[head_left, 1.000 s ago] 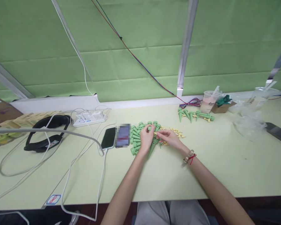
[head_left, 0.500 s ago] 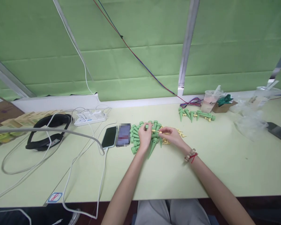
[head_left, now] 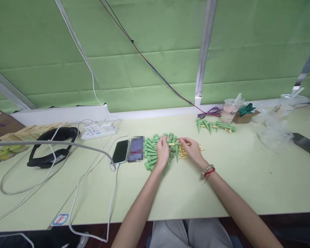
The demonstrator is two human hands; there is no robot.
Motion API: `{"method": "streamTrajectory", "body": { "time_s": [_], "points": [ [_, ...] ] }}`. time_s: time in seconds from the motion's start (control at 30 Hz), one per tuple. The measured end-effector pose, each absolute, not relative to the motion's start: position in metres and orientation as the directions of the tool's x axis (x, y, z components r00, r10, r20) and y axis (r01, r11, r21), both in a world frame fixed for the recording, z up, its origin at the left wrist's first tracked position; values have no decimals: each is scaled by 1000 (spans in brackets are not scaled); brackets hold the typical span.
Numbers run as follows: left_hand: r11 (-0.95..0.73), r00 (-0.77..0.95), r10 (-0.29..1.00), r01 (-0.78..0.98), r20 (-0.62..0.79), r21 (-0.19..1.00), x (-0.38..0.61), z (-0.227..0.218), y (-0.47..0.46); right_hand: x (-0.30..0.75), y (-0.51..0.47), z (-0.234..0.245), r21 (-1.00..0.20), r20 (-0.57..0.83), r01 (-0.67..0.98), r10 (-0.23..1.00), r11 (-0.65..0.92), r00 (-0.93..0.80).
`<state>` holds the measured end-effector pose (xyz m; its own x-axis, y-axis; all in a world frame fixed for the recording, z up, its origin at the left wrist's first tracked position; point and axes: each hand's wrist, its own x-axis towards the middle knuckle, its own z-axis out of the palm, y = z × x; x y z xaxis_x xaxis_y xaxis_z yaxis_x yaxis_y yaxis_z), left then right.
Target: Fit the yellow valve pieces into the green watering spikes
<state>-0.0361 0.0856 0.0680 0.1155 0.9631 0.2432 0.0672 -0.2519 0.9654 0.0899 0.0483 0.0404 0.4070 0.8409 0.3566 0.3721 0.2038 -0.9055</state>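
On the pale green surface (head_left: 222, 203), near its front edge at left, a white sticker with blue border (head_left: 56, 220) shows 1 red sign, seemingly a tilted 8. Dark letters on the clear plastic cup with pinkish drink (head_left: 227, 112) are too small for reading.

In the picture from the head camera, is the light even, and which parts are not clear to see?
Head view: the light is soft and fairly even across the table, shadows faint; head view: coarse square blocks mask the flat thing beside the phone; head view: the yellow pieces near the right hand are too small to show fine detail.
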Motion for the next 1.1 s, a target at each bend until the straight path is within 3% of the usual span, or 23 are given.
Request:
{"method": "streamTrajectory", "body": {
  "time_s": [0.2, 0.4, 0.5, 0.6, 0.77, 0.87, 0.93, 1.03, 1.1],
  "points": [
    [-281, 130, 954, 62, 272, 958, -34, 62, 88, 77, 47, 43, -965, 252, 129, 936, 227, 245],
    [-316, 150, 942, 82, 301, 945, -35, 61, 87, 74, 46, 45, -984, 174, -6, 969, 178, 175],
    [-250, 172, 955, 16, 243, 968, -34, 65, 83, 74, 46, 47, -989, 41, -142, 997, 50, 65],
    [-179, 238, 955, -10, 177, 984, -33, 70, 78, 77, 44, 49, -939, -105, -306, 978, -157, -179],
    [-262, 407, 883, 12, 234, 965, -36, 77, 81, 84, 38, 51, -824, -159, -427, 875, -373, -457],
    [-354, 466, 831, 24, 303, 935, -40, 79, 85, 85, 36, 49, -765, -202, -469, 856, -441, -475],
    [-319, 504, 826, 51, 251, 946, -43, 81, 85, 83, 34, 50, -753, -193, -496, 866, -432, -461],
    [-224, 562, 814, 69, 148, 972, -45, 84, 83, 82, 32, 53, -794, -170, -483, 897, -370, -408],
    [-238, 565, 809, 63, 162, 969, -45, 84, 81, 82, 32, 56, -844, -174, -432, 925, -317, -338]
  ]
}}
